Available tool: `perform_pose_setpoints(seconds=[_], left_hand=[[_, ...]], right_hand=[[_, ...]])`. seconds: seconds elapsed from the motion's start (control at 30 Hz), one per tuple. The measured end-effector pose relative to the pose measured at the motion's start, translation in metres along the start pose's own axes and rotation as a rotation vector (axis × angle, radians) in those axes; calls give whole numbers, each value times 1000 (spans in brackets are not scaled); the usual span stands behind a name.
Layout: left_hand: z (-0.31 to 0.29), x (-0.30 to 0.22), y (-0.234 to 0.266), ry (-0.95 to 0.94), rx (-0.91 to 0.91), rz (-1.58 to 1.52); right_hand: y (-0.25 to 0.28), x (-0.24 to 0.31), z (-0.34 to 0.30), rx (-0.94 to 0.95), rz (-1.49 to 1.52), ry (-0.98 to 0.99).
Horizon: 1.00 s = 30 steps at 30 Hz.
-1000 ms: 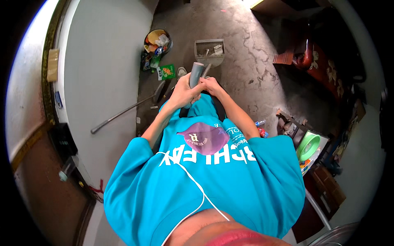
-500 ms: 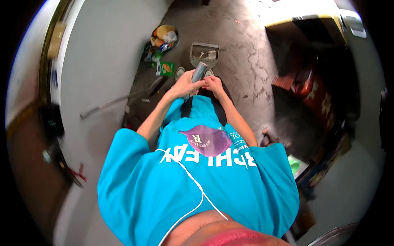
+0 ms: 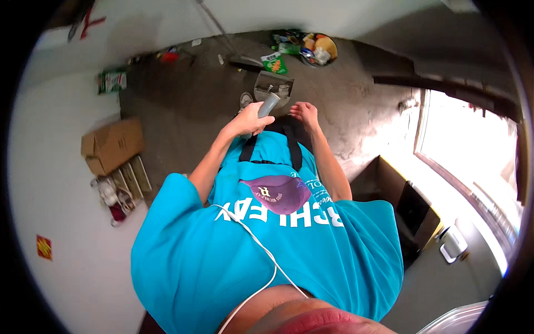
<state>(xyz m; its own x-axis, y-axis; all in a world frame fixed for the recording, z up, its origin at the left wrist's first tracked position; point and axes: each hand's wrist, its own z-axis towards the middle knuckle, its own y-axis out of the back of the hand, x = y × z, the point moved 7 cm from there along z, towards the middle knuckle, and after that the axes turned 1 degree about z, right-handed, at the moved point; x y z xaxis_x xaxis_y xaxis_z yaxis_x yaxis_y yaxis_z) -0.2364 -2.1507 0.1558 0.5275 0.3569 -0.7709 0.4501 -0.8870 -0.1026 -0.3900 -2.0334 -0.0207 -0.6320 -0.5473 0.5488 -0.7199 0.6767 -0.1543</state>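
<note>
My left hand is closed round the grey tube-shaped handle of a dustpan, whose top end sticks up past my thumb. Beyond it, in front of my feet, the grey dustpan holds some light-coloured litter. Whether its pan touches the floor I cannot tell. To the right of the handle, and apart from it, my right hand holds nothing, its fingers loosely bent and somewhat spread. One light shoe shows just left of the dustpan.
A round bin full of waste stands at the far wall. Near it lie a green packet and a broom with its stick against the wall. A cardboard box sits on a rack at left. To the right is a bright doorway.
My body has turned left, so the bin and broom have swung rightward across the view. The dustpan has come along in my left hand. My right hand has moved away from the handle.
</note>
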Motion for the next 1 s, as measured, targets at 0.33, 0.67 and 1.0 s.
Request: perform_pose_setpoints(seconds=[0.33, 0.67, 1.0], left_hand=[[-53, 36, 102, -75, -353, -393], [-70, 97, 160, -84, -570, -432], [-121, 132, 195, 235, -696, -133]], right_hand=[[-183, 54, 65, 278, -537, 114], [-317, 129, 120, 334, -368, 87], [-387, 135, 176, 422, 120, -279]])
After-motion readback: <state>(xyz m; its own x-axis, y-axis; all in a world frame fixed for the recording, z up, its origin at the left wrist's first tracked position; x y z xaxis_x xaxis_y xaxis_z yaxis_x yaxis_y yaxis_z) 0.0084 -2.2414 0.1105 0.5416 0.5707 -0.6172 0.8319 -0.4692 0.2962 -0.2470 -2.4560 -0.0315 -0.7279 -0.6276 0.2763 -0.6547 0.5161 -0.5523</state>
